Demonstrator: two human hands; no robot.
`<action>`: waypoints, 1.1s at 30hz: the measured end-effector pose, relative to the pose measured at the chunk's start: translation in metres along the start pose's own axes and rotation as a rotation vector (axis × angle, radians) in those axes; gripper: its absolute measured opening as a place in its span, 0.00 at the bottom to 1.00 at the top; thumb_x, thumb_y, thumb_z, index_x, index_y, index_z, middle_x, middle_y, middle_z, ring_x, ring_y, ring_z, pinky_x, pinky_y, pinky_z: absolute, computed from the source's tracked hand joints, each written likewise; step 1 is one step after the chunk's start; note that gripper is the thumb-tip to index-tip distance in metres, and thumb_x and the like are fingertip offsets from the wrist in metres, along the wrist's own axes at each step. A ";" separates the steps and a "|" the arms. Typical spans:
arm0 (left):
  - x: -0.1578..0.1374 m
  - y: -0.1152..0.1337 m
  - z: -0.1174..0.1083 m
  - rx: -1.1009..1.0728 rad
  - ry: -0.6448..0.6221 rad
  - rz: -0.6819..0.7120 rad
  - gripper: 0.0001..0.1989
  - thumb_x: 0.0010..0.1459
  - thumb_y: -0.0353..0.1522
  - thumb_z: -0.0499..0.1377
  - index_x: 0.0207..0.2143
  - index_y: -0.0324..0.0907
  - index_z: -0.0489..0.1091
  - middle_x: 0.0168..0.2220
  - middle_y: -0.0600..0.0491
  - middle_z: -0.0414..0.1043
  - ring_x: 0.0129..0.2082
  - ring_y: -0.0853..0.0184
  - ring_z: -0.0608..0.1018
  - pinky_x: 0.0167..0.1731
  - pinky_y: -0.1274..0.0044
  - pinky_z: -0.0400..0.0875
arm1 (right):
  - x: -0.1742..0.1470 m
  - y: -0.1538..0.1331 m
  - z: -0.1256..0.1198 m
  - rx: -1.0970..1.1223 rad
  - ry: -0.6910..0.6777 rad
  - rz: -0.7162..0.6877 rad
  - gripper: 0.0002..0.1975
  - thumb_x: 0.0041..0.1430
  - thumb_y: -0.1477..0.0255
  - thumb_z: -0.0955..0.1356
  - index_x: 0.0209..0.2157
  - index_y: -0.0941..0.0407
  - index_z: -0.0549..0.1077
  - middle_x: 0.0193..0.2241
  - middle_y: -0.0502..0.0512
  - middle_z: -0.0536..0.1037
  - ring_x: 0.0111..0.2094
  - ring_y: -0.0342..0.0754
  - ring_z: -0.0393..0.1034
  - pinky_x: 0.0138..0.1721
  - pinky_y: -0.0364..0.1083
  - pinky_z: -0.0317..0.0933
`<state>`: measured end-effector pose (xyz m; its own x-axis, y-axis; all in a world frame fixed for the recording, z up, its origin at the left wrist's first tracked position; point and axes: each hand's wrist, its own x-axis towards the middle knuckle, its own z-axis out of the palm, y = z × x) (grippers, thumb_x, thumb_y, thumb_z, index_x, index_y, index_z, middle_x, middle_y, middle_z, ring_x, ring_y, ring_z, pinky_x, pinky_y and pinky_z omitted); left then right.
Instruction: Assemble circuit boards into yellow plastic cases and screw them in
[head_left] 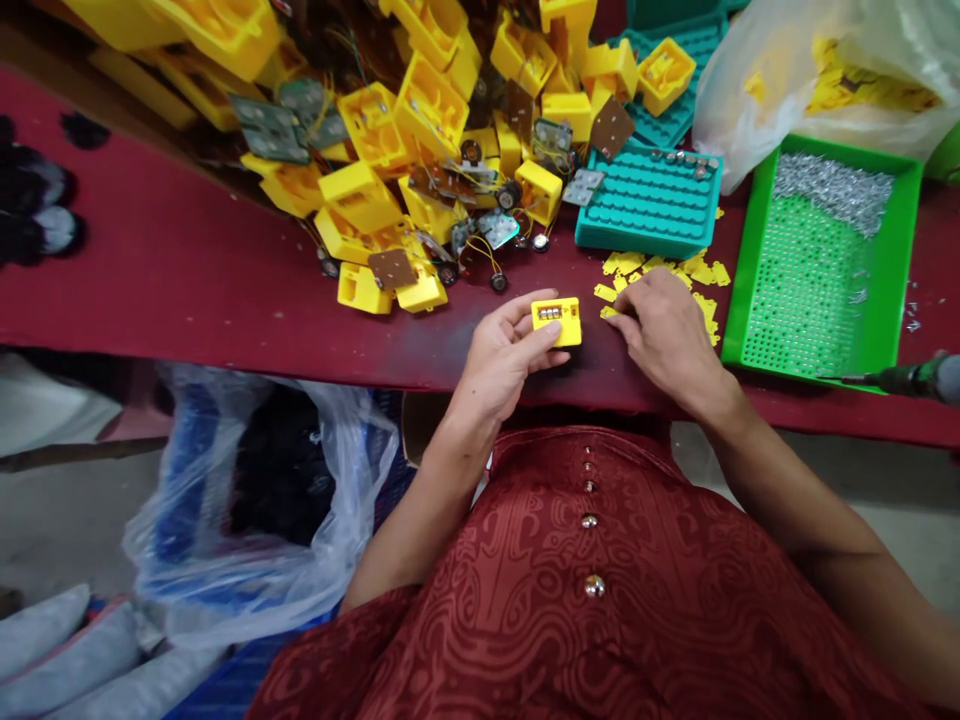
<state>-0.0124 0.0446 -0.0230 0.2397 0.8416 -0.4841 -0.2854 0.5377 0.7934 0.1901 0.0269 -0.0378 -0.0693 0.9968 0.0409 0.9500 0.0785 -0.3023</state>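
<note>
My left hand grips a small yellow plastic box between thumb and fingers. An opening in its upper face shows several silvery button cells in a row. To the right, my right hand pinches a small yellow plastic cover just above the table. Beside and partly under that hand lies a loose scatter of similar yellow covers. The two hands are apart, with bare red cloth between them.
Yellow housings with wires and circuit boards pile up at the back. A teal tray holds a few button cells. At right stand a green basket of screws and a power screwdriver. A plastic-lined blue crate sits below left.
</note>
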 end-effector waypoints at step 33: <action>0.004 -0.016 0.024 0.179 -0.106 0.106 0.20 0.61 0.27 0.66 0.56 0.39 0.71 0.54 0.44 0.82 0.49 0.65 0.84 0.43 0.79 0.81 | -0.006 -0.020 -0.011 1.040 0.188 0.246 0.05 0.57 0.70 0.73 0.32 0.58 0.80 0.28 0.52 0.79 0.27 0.39 0.70 0.31 0.41 0.71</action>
<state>0.0151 0.0380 -0.0289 0.3155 0.8778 -0.3604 -0.1475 0.4205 0.8952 0.1746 0.0187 -0.0216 0.2196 0.9755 -0.0123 0.2020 -0.0578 -0.9777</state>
